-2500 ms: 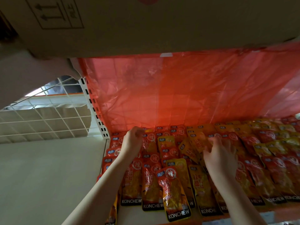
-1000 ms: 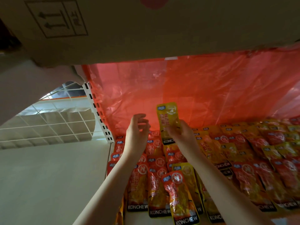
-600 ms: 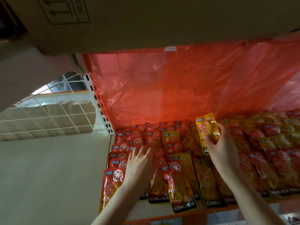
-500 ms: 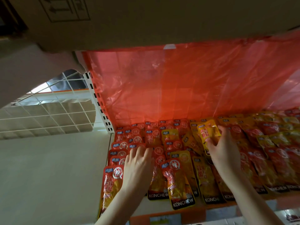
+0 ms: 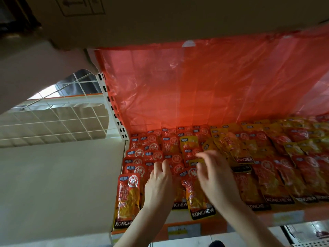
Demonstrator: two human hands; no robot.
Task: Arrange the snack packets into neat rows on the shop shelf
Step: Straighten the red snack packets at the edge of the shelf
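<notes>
Red and yellow snack packets [image 5: 201, 196] lie in overlapping rows on the shop shelf [image 5: 181, 229]. My left hand [image 5: 158, 184] rests on the red packets [image 5: 153, 155] near the shelf's left end, fingers fairly straight and holding nothing. My right hand [image 5: 215, 177] reaches over the middle rows. Its blurred fingertips touch the top of a yellow packet [image 5: 193, 160], with no firm grip to be seen. Another yellow packet [image 5: 235, 150] lies loose and askew just right of that hand.
A red plastic sheet [image 5: 213, 82] hangs behind the shelf. A cardboard box [image 5: 160, 18] sits close overhead. A white upright [image 5: 114, 107] and wire grid [image 5: 53, 122] stand at the left, above a pale wall. One red packet [image 5: 127, 198] overhangs the front left edge.
My right hand has let go of the yellow packet, which now lies on the right rows, and has moved left to the middle. My left hand has stayed on the red packets.
</notes>
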